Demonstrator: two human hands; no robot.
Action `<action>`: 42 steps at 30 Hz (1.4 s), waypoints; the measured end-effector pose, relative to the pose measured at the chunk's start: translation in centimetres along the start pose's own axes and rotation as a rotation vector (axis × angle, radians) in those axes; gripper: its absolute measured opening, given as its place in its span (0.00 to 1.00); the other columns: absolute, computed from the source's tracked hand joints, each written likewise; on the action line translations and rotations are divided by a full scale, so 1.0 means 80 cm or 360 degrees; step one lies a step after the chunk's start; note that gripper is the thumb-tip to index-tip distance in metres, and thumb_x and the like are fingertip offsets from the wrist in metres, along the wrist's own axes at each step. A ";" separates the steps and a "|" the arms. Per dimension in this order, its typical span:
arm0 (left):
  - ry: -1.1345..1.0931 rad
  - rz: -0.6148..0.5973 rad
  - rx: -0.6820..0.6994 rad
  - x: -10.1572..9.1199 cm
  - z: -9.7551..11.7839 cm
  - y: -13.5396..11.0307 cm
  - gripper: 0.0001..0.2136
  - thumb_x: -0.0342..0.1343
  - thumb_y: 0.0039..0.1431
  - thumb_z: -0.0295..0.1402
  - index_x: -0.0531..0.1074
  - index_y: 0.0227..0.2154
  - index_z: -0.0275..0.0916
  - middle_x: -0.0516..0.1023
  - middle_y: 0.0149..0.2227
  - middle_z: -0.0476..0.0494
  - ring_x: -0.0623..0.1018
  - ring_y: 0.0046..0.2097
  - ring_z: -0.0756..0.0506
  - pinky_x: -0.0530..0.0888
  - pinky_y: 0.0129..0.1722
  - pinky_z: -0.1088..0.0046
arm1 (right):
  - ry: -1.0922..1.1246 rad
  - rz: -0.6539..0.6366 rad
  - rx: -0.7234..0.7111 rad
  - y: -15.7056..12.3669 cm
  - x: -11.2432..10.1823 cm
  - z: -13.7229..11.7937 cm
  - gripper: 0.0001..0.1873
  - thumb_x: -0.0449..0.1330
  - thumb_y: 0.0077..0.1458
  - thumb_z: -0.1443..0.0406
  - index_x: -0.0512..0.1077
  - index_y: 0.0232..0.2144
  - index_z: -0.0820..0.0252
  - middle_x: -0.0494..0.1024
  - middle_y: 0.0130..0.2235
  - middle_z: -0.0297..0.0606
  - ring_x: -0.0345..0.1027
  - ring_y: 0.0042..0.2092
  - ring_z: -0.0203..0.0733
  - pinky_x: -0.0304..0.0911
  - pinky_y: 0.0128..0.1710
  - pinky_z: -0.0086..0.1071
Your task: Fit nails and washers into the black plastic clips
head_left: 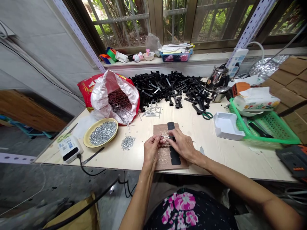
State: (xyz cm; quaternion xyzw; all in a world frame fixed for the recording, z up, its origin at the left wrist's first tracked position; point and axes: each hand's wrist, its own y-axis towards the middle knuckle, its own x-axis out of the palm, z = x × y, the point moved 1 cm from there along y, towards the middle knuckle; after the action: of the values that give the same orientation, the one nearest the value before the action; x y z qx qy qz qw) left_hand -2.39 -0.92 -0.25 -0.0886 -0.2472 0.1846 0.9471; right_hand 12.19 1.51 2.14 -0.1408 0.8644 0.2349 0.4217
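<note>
A brown board (164,159) lies at the table's front edge, with a strip of black pads (175,155) running along its right side. Over the board, my left hand (153,147) pinches a thin metal rod (165,137) between thumb and fingertips. My right hand (184,144) is closed at the rod's other end, around a small black plastic part (173,138) that its fingers mostly cover. A dark tip (193,141) pokes out beyond that hand. Left of the board, small silvery metal pieces (128,142) lie in a little heap.
Behind are loose metal rods (153,111), a red-and-white sack (96,91) of rods and a pile of black plastic parts (165,84). A yellow bowl (85,140) holds small metal pieces. Green-handled scissors (207,115), a white box (227,132) and a green basket (285,139) stand right.
</note>
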 end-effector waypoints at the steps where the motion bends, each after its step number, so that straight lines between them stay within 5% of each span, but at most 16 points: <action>1: 0.0002 0.0010 -0.0006 -0.001 -0.001 0.000 0.14 0.68 0.40 0.36 0.74 0.27 0.31 0.76 0.24 0.48 0.74 0.24 0.54 0.72 0.29 0.78 | -0.0098 0.0015 -0.0035 -0.001 0.000 -0.001 0.10 0.51 0.63 0.61 0.68 0.43 0.58 0.74 0.42 0.38 0.69 0.41 0.39 0.60 0.35 0.29; 10: 0.0011 -0.0021 -0.0075 -0.001 -0.003 -0.004 0.19 0.66 0.43 0.41 0.76 0.35 0.31 0.77 0.31 0.44 0.74 0.27 0.53 0.74 0.34 0.73 | -0.0188 0.0044 -0.0099 0.007 -0.006 0.027 0.11 0.49 0.64 0.62 0.71 0.41 0.55 0.73 0.40 0.35 0.68 0.39 0.36 0.59 0.34 0.27; 17: 0.0537 0.0050 0.0198 -0.014 -0.010 -0.012 0.25 0.56 0.54 0.47 0.70 0.49 0.32 0.74 0.32 0.45 0.69 0.24 0.55 0.69 0.21 0.79 | -0.0455 0.0048 -0.0230 0.045 -0.011 0.096 0.12 0.51 0.63 0.61 0.73 0.35 0.57 0.73 0.39 0.39 0.64 0.40 0.40 0.58 0.32 0.30; 25: 0.0764 0.0118 0.0264 -0.011 -0.016 -0.013 0.27 0.52 0.57 0.47 0.66 0.55 0.35 0.73 0.32 0.47 0.68 0.22 0.56 0.68 0.20 0.80 | -0.0248 -0.0255 -0.1193 0.000 0.002 0.108 0.15 0.47 0.65 0.68 0.73 0.35 0.60 0.73 0.32 0.36 0.62 0.36 0.36 0.62 0.33 0.29; 29: 0.0836 0.0147 0.0281 -0.011 -0.016 -0.014 0.26 0.51 0.58 0.47 0.66 0.54 0.36 0.73 0.32 0.47 0.68 0.21 0.56 0.68 0.20 0.80 | -0.0262 -0.0070 -0.0765 0.023 -0.007 0.111 0.15 0.48 0.64 0.66 0.72 0.31 0.64 0.72 0.32 0.38 0.61 0.35 0.37 0.62 0.30 0.28; 34: 0.0871 0.0140 0.0274 -0.009 -0.015 -0.014 0.25 0.50 0.58 0.47 0.66 0.54 0.37 0.73 0.31 0.47 0.67 0.20 0.57 0.66 0.18 0.80 | -0.0195 -0.0397 -0.1356 0.021 -0.012 0.103 0.15 0.45 0.65 0.69 0.72 0.34 0.61 0.70 0.30 0.34 0.60 0.34 0.35 0.62 0.30 0.28; 39: 0.0905 0.0152 0.0294 -0.007 -0.015 -0.013 0.25 0.49 0.59 0.47 0.66 0.54 0.37 0.73 0.32 0.47 0.66 0.19 0.57 0.66 0.17 0.81 | -0.0171 -0.0207 -0.0770 0.035 -0.021 0.115 0.17 0.46 0.65 0.67 0.72 0.30 0.64 0.70 0.29 0.37 0.61 0.33 0.36 0.62 0.29 0.29; 42: 0.0930 0.0146 0.0299 -0.007 -0.015 -0.013 0.25 0.48 0.59 0.48 0.66 0.54 0.36 0.72 0.31 0.47 0.65 0.18 0.57 0.65 0.16 0.81 | -0.0073 -0.0466 -0.1119 0.029 -0.018 0.111 0.18 0.44 0.65 0.69 0.72 0.31 0.61 0.71 0.30 0.35 0.62 0.34 0.35 0.62 0.32 0.28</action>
State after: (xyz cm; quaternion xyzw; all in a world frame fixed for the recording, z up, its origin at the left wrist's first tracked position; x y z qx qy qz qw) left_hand -1.90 -2.15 -1.27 -0.0611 0.0579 0.2160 0.9728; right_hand 17.96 8.22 -0.78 -0.3935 0.6921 0.4576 0.3959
